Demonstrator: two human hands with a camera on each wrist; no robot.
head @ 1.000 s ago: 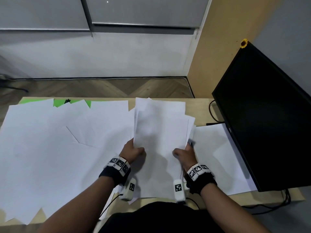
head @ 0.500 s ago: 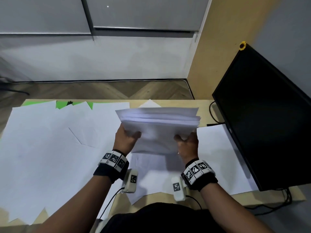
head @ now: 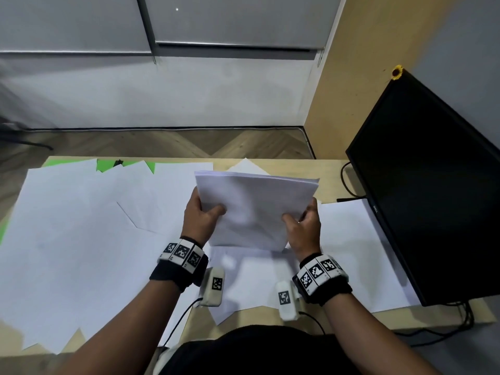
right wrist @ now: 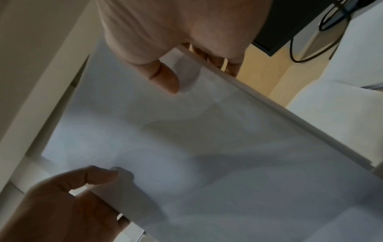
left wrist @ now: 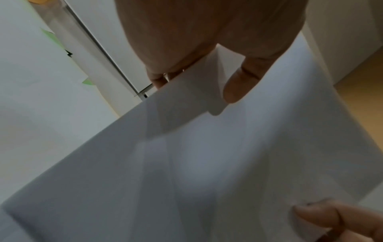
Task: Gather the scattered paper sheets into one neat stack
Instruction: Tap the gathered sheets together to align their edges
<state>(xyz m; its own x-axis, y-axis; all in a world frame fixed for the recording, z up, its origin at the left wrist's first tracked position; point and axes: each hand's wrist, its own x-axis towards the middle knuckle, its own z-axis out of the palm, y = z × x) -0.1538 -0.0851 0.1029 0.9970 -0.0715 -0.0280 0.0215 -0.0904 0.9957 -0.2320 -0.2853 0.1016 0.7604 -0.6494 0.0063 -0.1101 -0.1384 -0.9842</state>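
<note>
A stack of white paper sheets (head: pixel 257 209) stands tilted on its lower edge above the desk, held between both hands. My left hand (head: pixel 201 215) grips its left side, thumb on the front face and fingers behind. My right hand (head: pixel 304 224) grips the right side the same way. The left wrist view shows the stack (left wrist: pixel 207 163) with my left thumb (left wrist: pixel 238 88) pressed on it. In the right wrist view the stack (right wrist: pixel 207 147) has my right thumb (right wrist: pixel 165 78) on it. More loose white sheets (head: pixel 75 239) cover the left of the desk, and others (head: pixel 357 247) lie to the right.
A black monitor (head: pixel 433 190) stands at the right with cables (head: pixel 349 185) behind it. Green paper (head: pixel 108 165) peeks out at the far left edge of the wooden desk (head: pixel 332 171). A sheet lies on the desk under the held stack.
The sheets that lay flat under both hands have been lifted off the desk and stood up on edge. Their edges now look more even than half a second ago.
</note>
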